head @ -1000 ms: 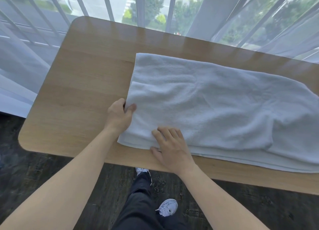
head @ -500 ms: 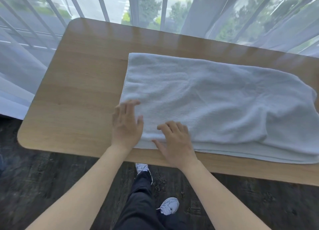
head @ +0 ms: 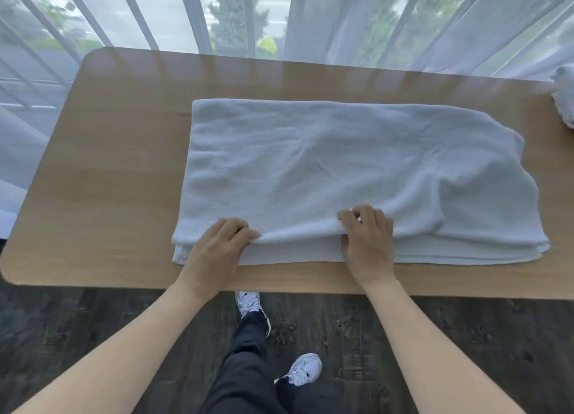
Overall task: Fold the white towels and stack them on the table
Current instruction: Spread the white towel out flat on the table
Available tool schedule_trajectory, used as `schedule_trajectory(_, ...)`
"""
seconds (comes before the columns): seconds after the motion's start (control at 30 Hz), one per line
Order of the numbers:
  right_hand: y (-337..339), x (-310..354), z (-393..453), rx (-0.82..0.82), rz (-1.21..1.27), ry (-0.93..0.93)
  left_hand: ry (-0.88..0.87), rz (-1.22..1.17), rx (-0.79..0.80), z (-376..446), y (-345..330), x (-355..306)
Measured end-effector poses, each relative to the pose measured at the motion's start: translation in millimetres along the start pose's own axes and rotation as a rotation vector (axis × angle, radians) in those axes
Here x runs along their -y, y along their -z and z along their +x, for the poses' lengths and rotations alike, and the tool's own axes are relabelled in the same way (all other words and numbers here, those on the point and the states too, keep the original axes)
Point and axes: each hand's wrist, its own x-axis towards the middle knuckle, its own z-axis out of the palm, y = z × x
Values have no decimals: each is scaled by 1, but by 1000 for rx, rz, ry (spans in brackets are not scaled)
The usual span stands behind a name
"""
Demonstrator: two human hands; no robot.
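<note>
Dark wood-grain flooring [head: 466,351] fills the nearest band, with two white sneakers and dark trousers at its center. Beyond it runs the near edge of a wooden table [head: 108,180] with rounded corners and a smooth, light-reflecting top.

The left hand [head: 214,249] and right hand [head: 368,242] both sit at the near long edge of the white towel [head: 310,165]. Each hand has its fingers curled, pinching the upper layer of that edge; the fabric between them is raised slightly off the layers below.

The towel lies directly ahead of the hands, already doubled into several layers. Its long axis runs left to right, parallel to the table edge. The left hand is close to the left end; the right hand is near the middle, so the right portion is unheld. The likely next fold carries the gripped edge away from the body.

The cloth is thick terry, soft and wrinkled, with a lumpy right end. Another white towel [head: 563,96] sits at the far right. Sheer curtains [head: 357,19] hang behind the table.
</note>
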Motion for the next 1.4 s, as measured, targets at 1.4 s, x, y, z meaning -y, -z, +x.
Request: schedule_trajectory(1.4,52,-156,10,-806,1528,-1524,-312,103,584,206,-159,-167)
